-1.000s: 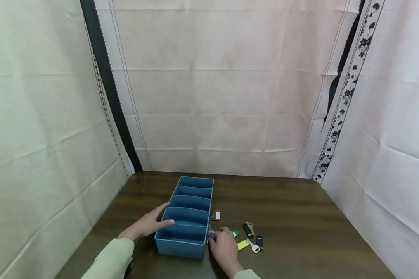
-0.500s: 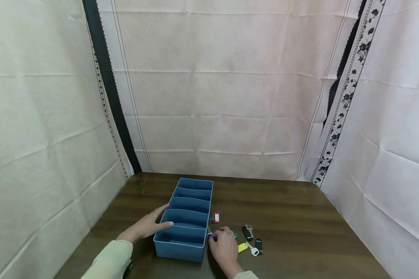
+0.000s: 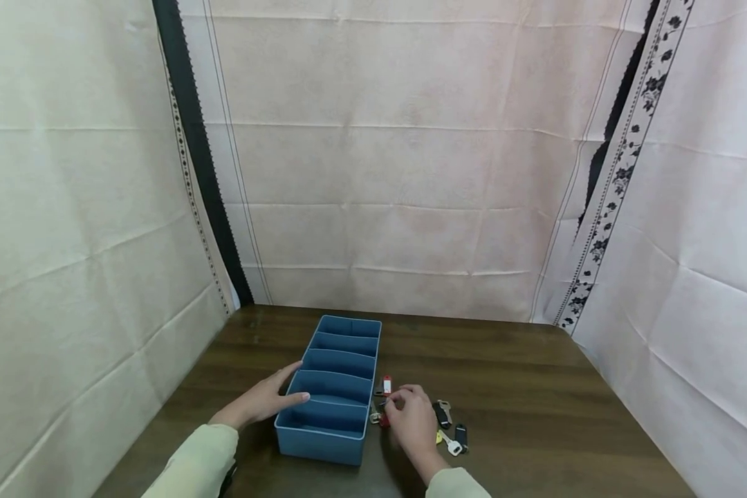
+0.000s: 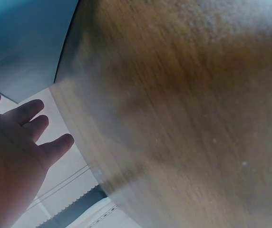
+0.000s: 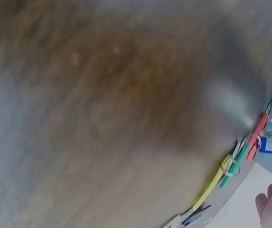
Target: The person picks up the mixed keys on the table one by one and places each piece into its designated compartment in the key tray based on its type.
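A long blue bin (image 3: 321, 446) with several compartments in a row stands on the table. My left hand (image 3: 261, 401) rests against its left side, fingers spread and the thumb reaching to the rim. In the left wrist view that hand (image 4: 14, 152) shows fairly straight fingers beside the bin wall. Right of the bin, my right hand (image 3: 416, 422) has its fingertips pinched together. A blue key tag (image 5: 270, 145) with a key appears raised in the right wrist view; the fingertips on it are mostly out of frame. Red tags (image 3: 387, 385) lie between bin and hand.
A yellow tag (image 3: 438, 436), a silver key (image 3: 452, 444) and black fobs (image 3: 461, 437) lie right of my right hand. A green tag (image 5: 234, 166) shows in the right wrist view. Pale cloth (image 3: 373, 166) hangs around the dark wooden table (image 3: 510, 387).
My right hand has lifted and moved slightly right and away with the blue key tag, uncovering a red tag and a key beside the bin. My left hand keeps its place.
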Motion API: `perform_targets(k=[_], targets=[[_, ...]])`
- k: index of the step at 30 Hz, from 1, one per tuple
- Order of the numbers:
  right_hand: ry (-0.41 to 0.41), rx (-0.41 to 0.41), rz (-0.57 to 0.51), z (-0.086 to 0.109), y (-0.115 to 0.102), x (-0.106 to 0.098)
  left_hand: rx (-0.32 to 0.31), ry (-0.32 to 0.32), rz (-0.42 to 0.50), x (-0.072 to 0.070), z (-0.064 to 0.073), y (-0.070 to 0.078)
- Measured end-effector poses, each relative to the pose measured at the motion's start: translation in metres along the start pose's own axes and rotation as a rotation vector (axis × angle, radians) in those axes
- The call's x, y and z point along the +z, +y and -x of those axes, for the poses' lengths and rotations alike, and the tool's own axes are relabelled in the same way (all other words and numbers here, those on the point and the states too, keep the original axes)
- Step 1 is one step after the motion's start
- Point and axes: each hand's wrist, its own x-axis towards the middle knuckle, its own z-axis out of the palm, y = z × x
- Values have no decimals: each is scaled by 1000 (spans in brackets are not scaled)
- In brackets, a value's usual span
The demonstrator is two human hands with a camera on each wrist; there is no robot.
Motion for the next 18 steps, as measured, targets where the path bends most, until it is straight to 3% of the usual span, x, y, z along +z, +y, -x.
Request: perform_targets(k=[10,18], targets=[[-42,19,-90,-15,11,-18,-8,1,-7,2,-2,-2],[-51,29,-92,-31,22,-32,4,1,-11,2,-3,-2]])
